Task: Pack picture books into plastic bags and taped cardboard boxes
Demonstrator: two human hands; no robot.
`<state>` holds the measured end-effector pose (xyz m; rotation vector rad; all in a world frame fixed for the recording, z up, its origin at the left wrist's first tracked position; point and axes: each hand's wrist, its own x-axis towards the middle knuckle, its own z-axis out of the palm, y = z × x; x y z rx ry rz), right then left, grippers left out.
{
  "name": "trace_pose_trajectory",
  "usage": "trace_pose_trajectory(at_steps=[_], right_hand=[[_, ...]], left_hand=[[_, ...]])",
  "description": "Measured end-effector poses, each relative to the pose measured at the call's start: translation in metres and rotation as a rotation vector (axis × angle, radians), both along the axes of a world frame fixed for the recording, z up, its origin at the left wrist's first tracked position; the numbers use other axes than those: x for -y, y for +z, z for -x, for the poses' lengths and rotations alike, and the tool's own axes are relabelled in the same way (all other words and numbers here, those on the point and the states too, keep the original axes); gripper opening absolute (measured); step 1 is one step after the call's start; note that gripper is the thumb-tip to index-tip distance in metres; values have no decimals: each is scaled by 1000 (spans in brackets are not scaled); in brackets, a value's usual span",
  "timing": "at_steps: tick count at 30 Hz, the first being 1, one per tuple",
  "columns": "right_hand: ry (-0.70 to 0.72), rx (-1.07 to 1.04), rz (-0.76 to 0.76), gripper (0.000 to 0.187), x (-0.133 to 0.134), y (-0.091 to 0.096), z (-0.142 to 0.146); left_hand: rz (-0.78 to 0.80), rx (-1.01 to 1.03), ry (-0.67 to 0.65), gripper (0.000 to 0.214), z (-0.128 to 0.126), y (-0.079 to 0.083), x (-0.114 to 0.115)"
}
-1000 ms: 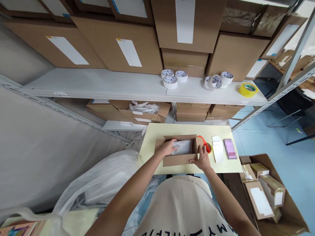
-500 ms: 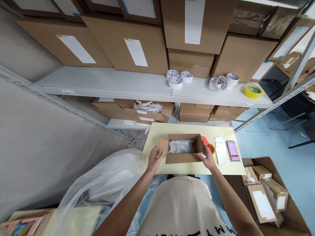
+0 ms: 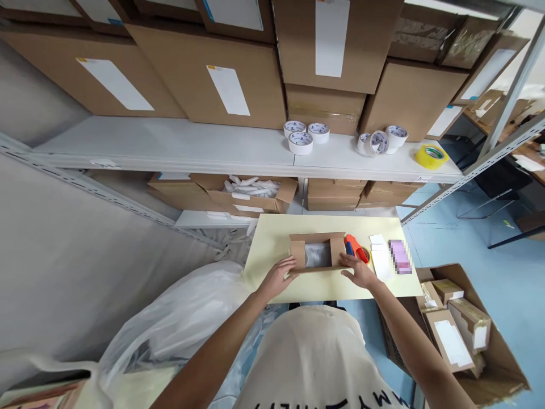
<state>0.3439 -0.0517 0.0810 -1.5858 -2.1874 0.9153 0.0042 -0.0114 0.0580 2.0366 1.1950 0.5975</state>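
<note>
A small brown cardboard box (image 3: 338, 247) sits on the pale yellow table top (image 3: 272, 233). Its two short end flaps are folded inward, and a clear plastic-wrapped item (image 3: 317, 255) shows between them. My left hand (image 3: 279, 277) grips the box's left front corner, fingers on the left flap. At the right end, my right hand (image 3: 358, 271) has its fingers on the right flap and its thumb apart near the front. Just behind that hand lies a red and blue tape dispenser (image 3: 356, 249), partly against the box. The wrapped item's ends are hidden under the flaps.
White cards (image 3: 382, 262) and a blurred purple item (image 3: 400, 257) lie on the table's right. A large carton (image 3: 506, 352) of packed boxes stands lower right. Clear plastic sheeting (image 3: 183, 318) is heaped at left. Tape rolls (image 3: 300, 143) sit on the shelf (image 3: 204, 142) ahead.
Both short end flaps have turned inward over the wrapped item, and the long front flap now appears upright. My hands have moved in closer to the box's ends.
</note>
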Motion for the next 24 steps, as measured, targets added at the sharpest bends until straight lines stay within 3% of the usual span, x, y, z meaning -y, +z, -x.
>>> trace_pose_trajectory(at_steps=[2,4,7,10,13,16,20,24], right_hand=[[-134,-19,-30,33,-7,-2,6],[-279,-10,-62,38,-15,-4,13],[-404,-23,-110,79,-31,-5,21],[-343,-52,-69,98,-45,-2,22],[-224,-34,-11,82,-51,1,22],[-124,57,-13,58,-49,-1,26],[-83,156,-14,50,-44,-3,37],[-99,89,-19,50,-43,-4,43]], left_hand=[[34,31,155,24,-4,-4,-7],[31,64,315,32,-9,-8,-12],[-38,126,451,54,-16,-14,-16],[25,190,476,70,-18,-23,-16],[132,228,462,77,-14,-29,-15],[60,148,434,71,-7,-27,-13],[-168,-156,288,52,-13,-6,-13],[-285,-387,36,58,-37,15,-18]])
